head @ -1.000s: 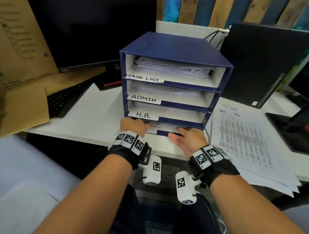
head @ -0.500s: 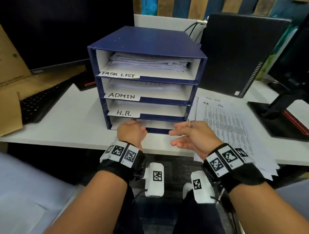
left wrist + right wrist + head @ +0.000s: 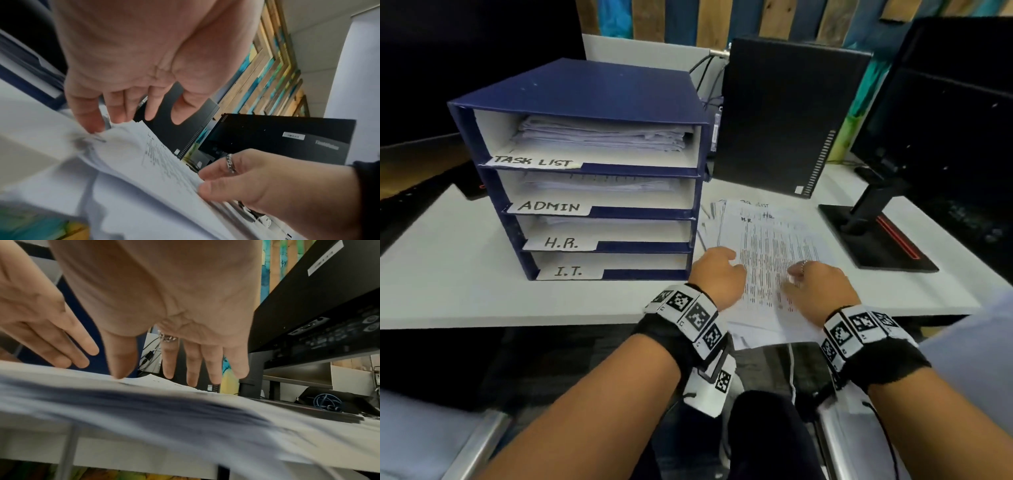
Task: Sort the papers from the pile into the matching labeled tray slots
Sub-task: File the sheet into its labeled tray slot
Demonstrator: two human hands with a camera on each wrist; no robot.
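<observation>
A blue paper tray (image 3: 592, 92) stands on the white desk with four slots labelled TASK LIST (image 3: 534, 161), ADMIN (image 3: 549, 206), H.R. (image 3: 561, 243) and I.T. (image 3: 567, 272); the upper three hold papers. To its right lies the pile of printed papers (image 3: 774, 246), its top sheet marked H.R. by hand. My left hand (image 3: 717, 274) touches the top sheet's left edge with its fingertips (image 3: 92, 126). My right hand (image 3: 813, 284), with a ring, hovers over the right side with straight, spread fingers (image 3: 213, 369), its thumb tip on the paper (image 3: 144, 402).
A black computer tower (image 3: 784, 116) stands behind the pile. To the right is a monitor stand base (image 3: 876, 240) with the monitor (image 3: 945, 113) above it. Another dark screen (image 3: 465, 61) and a keyboard edge sit left of the tray. The pile overhangs the desk's front edge (image 3: 517, 322).
Both hands have left the bottom I.T. slot and moved right onto the paper pile. The head view has turned right with them.
</observation>
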